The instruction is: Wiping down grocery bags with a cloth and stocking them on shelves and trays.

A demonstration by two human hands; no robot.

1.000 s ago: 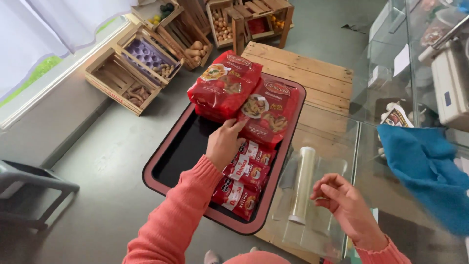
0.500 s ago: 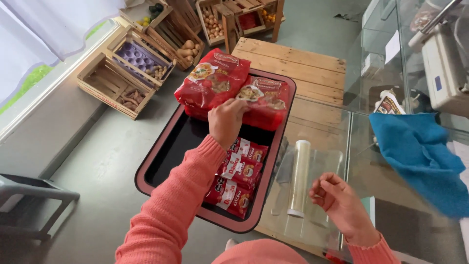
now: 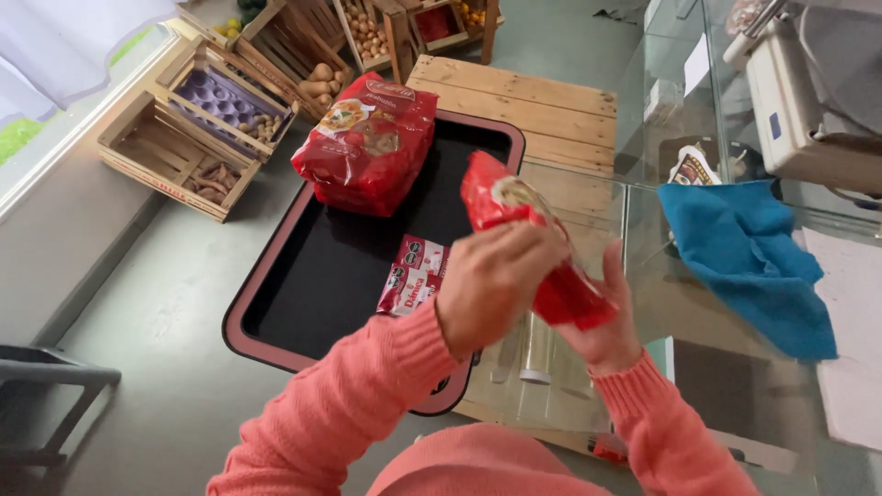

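Red, glossy plastic describes the packet held above the near right corner of a black tray; its long axis runs diagonally, the upper end pointing up-left over the tray and the lower end down-right toward the person. Both hands grip it: the left hand has its fingers clenched over the packet's middle, and the right hand has its fingers closed beneath the lower end. One tray is seen, rectangular with rounded corners and a dark red rim, lying on a pale wooden pallet. On it are one large red pasta bag, crinkled and bulging, at the far end, and small red wrapped packs near the middle, two visible at least. One clear roll of film lies on a glass bench, with one blue cloth further right. Several wooden crates of produce stand on the floor beyond.
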